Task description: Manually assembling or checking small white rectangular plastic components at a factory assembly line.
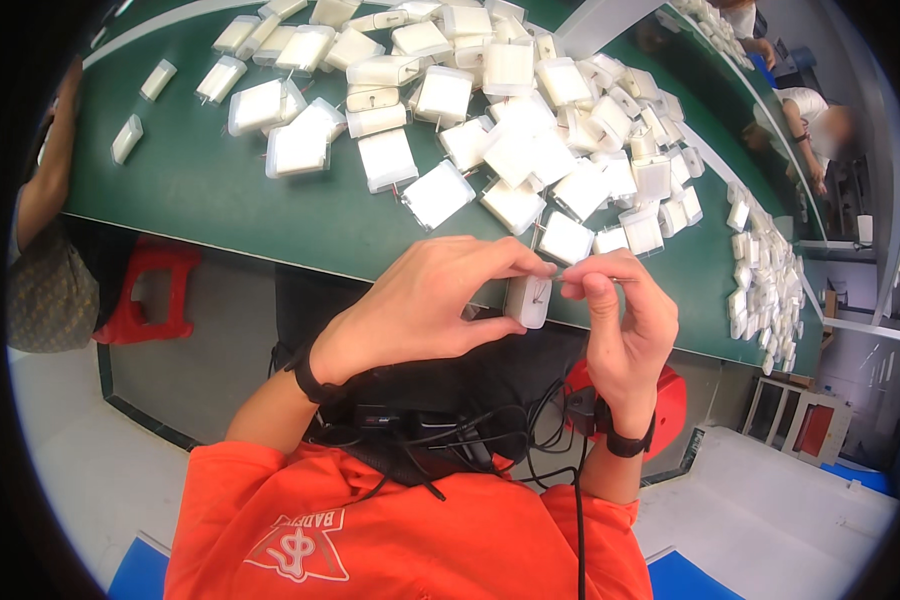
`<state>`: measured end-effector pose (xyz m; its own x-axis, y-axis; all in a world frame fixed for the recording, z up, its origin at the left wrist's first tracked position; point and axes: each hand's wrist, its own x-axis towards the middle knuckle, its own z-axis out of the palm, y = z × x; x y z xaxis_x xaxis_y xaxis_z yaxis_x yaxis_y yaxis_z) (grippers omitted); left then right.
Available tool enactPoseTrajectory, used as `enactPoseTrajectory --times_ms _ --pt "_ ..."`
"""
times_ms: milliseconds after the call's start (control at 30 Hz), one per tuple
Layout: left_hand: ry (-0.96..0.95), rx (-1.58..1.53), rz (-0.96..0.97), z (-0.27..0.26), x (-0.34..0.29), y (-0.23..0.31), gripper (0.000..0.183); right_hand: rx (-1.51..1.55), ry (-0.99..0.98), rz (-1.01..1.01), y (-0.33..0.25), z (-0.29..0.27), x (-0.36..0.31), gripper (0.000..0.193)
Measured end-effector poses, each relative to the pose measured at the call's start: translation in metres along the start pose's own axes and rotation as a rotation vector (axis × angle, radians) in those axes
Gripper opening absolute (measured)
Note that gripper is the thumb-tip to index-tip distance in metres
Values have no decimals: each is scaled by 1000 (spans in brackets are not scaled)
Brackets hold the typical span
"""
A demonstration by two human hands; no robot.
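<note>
My left hand (410, 300) grips a small white block with a translucent casing (530, 310) between thumb and fingers, just off the table's near edge. The block's end face is turned toward my right hand, and a dark thin wire or pin shows at its middle. Thumb and fingers of my right hand (630, 325) are pinched on a thin rod-like piece (627, 280) beside the top of the block. Whether that piece joins the block is hidden by my fingertips. Beyond my hands lies a heap of similar white blocks (508, 70), several with thin wires sticking out.
The green table (270, 215) curves across in front of me. Two loose blocks (127, 139) lie at its left, and another heap (765, 285) at the right. One person's arm (50, 160) is at the left edge, near a red stool (155, 295). Black cables (510, 420) hang by my lap.
</note>
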<state>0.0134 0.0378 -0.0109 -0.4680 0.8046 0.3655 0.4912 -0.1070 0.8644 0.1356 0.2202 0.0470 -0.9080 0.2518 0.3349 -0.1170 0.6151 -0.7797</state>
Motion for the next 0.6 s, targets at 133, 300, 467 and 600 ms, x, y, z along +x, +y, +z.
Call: enactPoseTrajectory --times_ms 133,300,467,600 --pt "-6 4 -9 0 -1 1 53 -1 5 9 -1 2 -1 4" --pt "6 -20 -2 2 -2 -1 51 -57 -13 -10 -3 2 -2 2" --pt "-37 25 -27 -5 -2 8 52 -243 -83 -203 -18 6 16 6" --pt "-4 5 -21 -2 0 5 52 -269 -135 -181 -12 9 34 6"
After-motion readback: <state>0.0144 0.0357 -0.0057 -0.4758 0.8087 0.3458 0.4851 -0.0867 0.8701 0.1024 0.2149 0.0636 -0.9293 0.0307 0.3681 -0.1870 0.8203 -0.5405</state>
